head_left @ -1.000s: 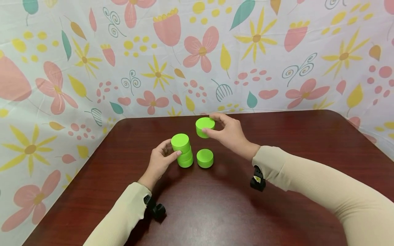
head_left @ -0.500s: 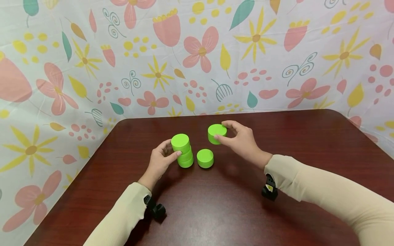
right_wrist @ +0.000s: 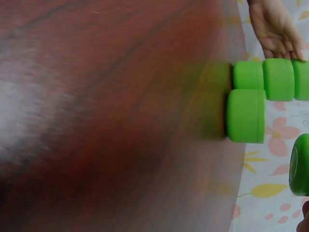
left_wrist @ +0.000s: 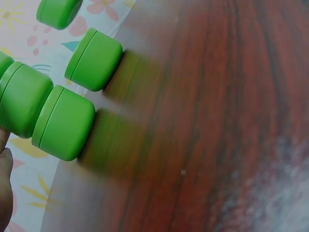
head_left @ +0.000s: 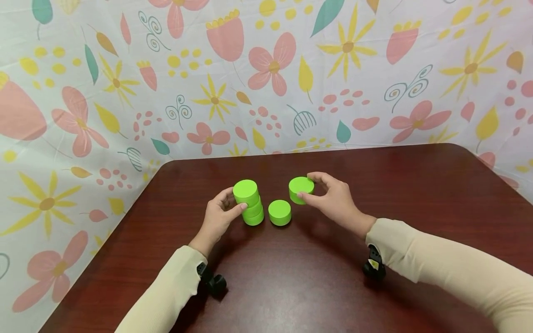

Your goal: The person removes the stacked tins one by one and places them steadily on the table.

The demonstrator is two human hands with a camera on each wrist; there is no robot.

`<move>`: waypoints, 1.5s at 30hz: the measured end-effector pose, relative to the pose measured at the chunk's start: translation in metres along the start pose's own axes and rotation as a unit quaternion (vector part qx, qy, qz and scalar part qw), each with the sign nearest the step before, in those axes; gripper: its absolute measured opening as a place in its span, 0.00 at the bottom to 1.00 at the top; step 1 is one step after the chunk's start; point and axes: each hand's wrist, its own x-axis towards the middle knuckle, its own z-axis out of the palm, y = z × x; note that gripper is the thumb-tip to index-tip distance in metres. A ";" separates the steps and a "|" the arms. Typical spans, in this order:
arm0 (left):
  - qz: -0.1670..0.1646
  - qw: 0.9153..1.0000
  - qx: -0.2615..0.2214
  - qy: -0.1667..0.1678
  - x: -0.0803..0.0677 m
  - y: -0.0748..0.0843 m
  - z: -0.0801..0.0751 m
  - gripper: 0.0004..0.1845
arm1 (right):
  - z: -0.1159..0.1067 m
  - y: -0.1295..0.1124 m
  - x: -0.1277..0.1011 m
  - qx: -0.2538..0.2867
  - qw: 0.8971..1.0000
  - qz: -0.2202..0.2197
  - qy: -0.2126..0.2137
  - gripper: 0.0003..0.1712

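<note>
Left hand point(head_left: 220, 213) grips a stack point(head_left: 249, 202) of three green pucks, thumb and fingers curled round the upper part; stack stands upright on the dark wood bench point(head_left: 316, 286), slightly staggered. Right hand point(head_left: 333, 198) pinches a fourth puck point(head_left: 300, 188) between thumb and fingertips, just above the bench or barely on it, cannot tell which. A loose puck point(head_left: 279, 212) lies flat on the bench between the two hands, just right of the stack's base, close but whether touching is unclear. The held puck is up and right of the loose one, a small gap between them.

Left wrist view: stack point(left_wrist: 43, 113) and loose puck point(left_wrist: 94, 59) side by side, held puck point(left_wrist: 59, 11) at the frame edge. Right wrist view: stack point(right_wrist: 270, 79) with left hand point(right_wrist: 275, 26) on it, loose puck point(right_wrist: 246, 116) beside, held puck point(right_wrist: 300, 164) partly cut off.

Both arms in beige sleeves. Floral cloth point(head_left: 125, 83) hangs behind the bench.
</note>
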 end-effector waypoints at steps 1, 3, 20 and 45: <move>0.000 1.000 -0.002 0.000 0.001 -0.002 0.000 0.23 | 0.001 0.001 -0.001 -0.003 1.000 0.001 0.000 0.31; 0.000 1.000 -0.008 0.001 0.003 -0.008 -0.001 0.23 | 0.002 0.003 -0.004 -0.009 1.000 0.001 -0.001 0.30; 0.012 1.000 -0.009 0.007 0.008 -0.026 -0.004 0.23 | 0.013 0.019 -0.018 -0.024 1.000 0.003 0.004 0.29; 0.020 0.999 -0.021 0.021 0.008 -0.028 -0.002 0.23 | 0.015 0.031 -0.022 -0.026 0.995 0.079 -0.048 0.32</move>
